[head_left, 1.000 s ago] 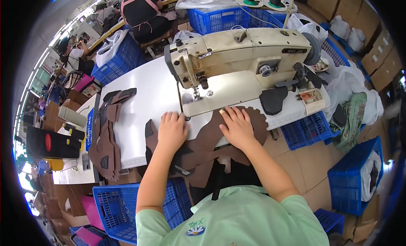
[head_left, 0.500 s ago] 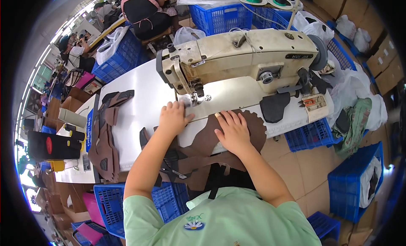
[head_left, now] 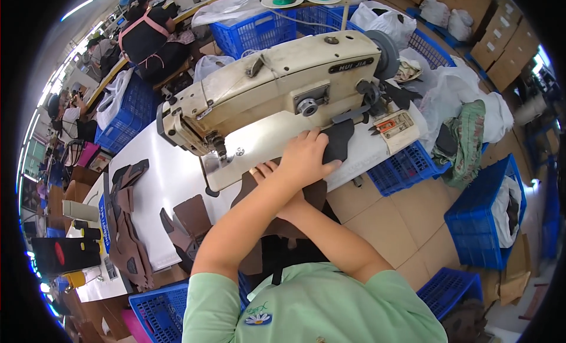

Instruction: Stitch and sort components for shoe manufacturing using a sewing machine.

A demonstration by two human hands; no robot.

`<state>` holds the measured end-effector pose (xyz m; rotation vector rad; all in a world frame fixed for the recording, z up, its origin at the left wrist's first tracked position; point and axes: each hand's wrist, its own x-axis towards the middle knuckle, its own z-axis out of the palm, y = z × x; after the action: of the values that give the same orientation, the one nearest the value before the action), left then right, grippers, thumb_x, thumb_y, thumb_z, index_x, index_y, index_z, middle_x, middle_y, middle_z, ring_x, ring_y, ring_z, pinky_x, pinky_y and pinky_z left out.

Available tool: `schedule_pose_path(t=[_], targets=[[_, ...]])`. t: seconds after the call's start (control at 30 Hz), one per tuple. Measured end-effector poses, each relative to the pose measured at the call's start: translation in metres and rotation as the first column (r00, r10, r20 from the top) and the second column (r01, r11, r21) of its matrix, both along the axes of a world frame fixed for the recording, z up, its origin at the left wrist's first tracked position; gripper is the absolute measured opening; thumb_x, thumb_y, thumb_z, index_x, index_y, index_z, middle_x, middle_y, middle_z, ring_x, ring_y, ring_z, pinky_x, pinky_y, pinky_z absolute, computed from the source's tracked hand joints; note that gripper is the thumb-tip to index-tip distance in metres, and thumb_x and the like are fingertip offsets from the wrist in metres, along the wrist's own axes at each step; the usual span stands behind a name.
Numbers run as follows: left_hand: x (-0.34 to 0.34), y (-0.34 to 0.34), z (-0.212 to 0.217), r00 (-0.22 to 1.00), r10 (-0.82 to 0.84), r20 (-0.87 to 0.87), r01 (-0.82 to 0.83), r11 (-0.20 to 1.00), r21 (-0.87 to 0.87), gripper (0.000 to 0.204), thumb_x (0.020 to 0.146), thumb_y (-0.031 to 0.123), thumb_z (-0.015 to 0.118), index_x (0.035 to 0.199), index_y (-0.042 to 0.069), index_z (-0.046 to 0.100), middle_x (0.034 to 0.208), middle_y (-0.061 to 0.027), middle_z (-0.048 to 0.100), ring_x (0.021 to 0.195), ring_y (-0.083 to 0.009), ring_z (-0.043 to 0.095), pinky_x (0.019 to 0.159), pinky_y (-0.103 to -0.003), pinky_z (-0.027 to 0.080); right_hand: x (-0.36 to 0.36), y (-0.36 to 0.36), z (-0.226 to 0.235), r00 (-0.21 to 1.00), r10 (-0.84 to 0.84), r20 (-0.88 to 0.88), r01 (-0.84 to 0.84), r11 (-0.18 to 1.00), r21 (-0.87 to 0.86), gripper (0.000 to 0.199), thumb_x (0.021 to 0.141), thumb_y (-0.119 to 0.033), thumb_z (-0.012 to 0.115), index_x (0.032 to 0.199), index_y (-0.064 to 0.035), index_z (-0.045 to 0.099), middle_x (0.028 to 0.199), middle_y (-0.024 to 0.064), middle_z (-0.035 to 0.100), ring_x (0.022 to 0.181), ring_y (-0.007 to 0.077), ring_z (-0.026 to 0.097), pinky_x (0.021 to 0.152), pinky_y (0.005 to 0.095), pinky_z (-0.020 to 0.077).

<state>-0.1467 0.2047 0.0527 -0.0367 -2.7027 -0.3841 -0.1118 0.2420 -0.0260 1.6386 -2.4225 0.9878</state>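
Note:
My left arm crosses over my right. At its end, my left hand (head_left: pixel 303 157) lies over the near-left part of a small black piece (head_left: pixel 341 141) on the machine table, thumb apart from the fingers. My right hand (head_left: pixel 263 171), partly covered by the left forearm, rests with fingers extended on a large dark brown cut piece (head_left: pixel 315 195) with a curved edge. That brown piece hangs past the table's front edge toward my lap. Just beyond both hands stands a cream sewing machine (head_left: pixel 265 86); its needle area is left of them.
Brown and black cut pieces (head_left: pixel 127 225) are stacked at the table's left end. More brown pieces (head_left: pixel 193 216) lie beside my left forearm. Right of the machine is a small tool tray (head_left: pixel 395 130). Blue crates (head_left: pixel 483 216) and plastic bags stand around; co-workers sit far left.
My left hand has left the needle area and crossed over my right arm to the black piece. My right hand stays on the brown piece. The view has shifted rightward.

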Motion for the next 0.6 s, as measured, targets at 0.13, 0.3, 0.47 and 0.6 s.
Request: schedule_pose_path(t=[0.13,0.3,0.47,0.6], targets=[[-0.027,0.014,0.006,0.919,0.106,0.38,-0.108,0.994,-0.018,0.066,0.063,0.042,0.082,0.106,-0.001,0.056,0.12,-0.0205,0.058,0.112,-0.0352,0.056,0.094,-0.044,0.045,-0.002,0.005,0.006,0.99,0.04,-0.138,-0.031,0.997,0.066,0.055,0.089,-0.036,0.055,0.135,-0.0059,0.049,0.138,0.0132,0.049,0.129,0.0307,0.044,0.108,0.0535,0.0316],[-0.026,0.006,-0.007,0.977,0.067,0.201,-0.071,0.997,0.013,0.065,0.062,0.039,0.082,0.109,0.001,0.056,0.121,-0.019,0.056,0.116,-0.035,0.053,0.095,-0.043,0.045,-0.004,0.006,0.011,0.994,0.046,-0.102,-0.035,0.994,0.107,0.056,0.088,-0.036,0.054,0.135,-0.005,0.049,0.14,0.0135,0.048,0.13,0.0303,0.044,0.108,0.0529,0.031],[-0.026,0.001,-0.015,0.992,0.021,0.127,-0.042,0.986,0.163,0.059,0.064,0.033,0.08,0.11,0.004,0.056,0.122,-0.0188,0.055,0.117,-0.0352,0.051,0.095,-0.044,0.044,-0.005,0.007,0.01,0.99,0.037,-0.137,-0.012,0.984,0.179,0.057,0.091,-0.038,0.048,0.137,-0.0043,0.047,0.143,0.0127,0.045,0.133,0.0299,0.041,0.112,0.049,0.0282],[-0.018,-0.002,-0.007,0.996,-0.035,0.078,0.025,0.991,0.128,0.054,0.064,0.03,0.079,0.107,0.005,0.058,0.125,-0.0203,0.054,0.117,-0.0366,0.049,0.095,-0.046,0.043,-0.003,0.005,0.003,0.993,0.042,-0.111,-0.021,0.984,0.178,0.058,0.09,-0.037,0.048,0.138,-0.0047,0.045,0.145,0.0127,0.043,0.134,0.0302,0.039,0.113,0.0474,0.027]])
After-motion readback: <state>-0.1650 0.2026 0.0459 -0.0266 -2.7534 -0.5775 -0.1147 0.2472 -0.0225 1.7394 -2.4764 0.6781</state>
